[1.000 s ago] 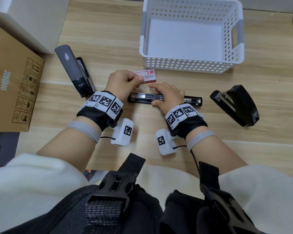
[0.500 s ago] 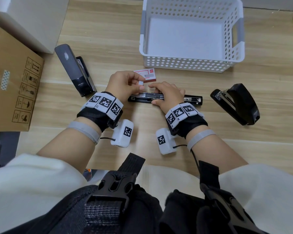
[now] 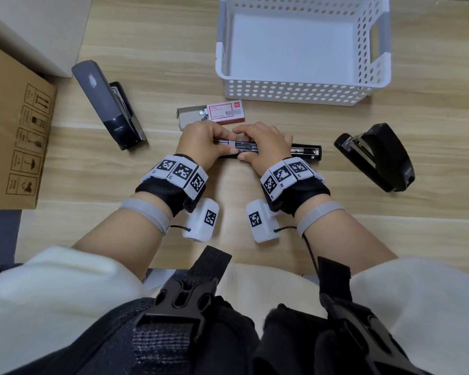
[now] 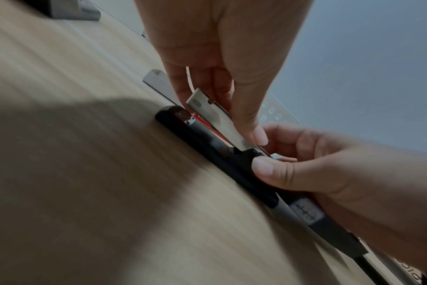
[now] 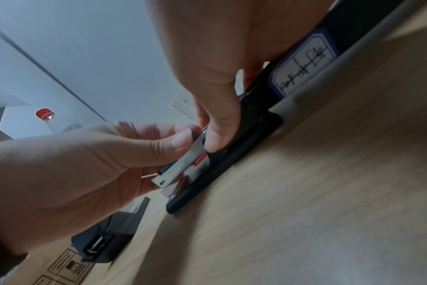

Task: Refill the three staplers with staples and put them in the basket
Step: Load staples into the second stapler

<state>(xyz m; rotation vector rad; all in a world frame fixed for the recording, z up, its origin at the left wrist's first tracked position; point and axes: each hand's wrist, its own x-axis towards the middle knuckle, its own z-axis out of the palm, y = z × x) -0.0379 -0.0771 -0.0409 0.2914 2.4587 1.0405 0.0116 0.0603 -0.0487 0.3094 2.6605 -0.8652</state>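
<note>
A slim black stapler (image 3: 303, 152) lies opened flat at the table's middle. My left hand (image 3: 222, 143) pinches its silver metal rail (image 4: 215, 115), which tilts up off the black base (image 4: 202, 135); whether staples are in those fingers is hidden. My right hand (image 3: 251, 143) grips the stapler's middle, thumb on its near side (image 4: 268, 169). Just behind the hands is the red-and-white staple box (image 3: 225, 112), its tray slid out to the left. A grey stapler (image 3: 106, 104) lies at the left and a bulky black stapler (image 3: 377, 155) at the right. The white basket (image 3: 295, 90) stands behind.
A brown cardboard box (image 3: 14, 131) and a white box (image 3: 33, 31) crowd the left edge. A clear bottle with a red cap (image 5: 49, 117) stands beyond the grey stapler (image 5: 110, 231). Bare wood lies between the stapler and my body.
My left hand has come off the staple box and down onto the stapler's left end, leaving the box uncovered with its tray out. My right hand stays on the stapler.
</note>
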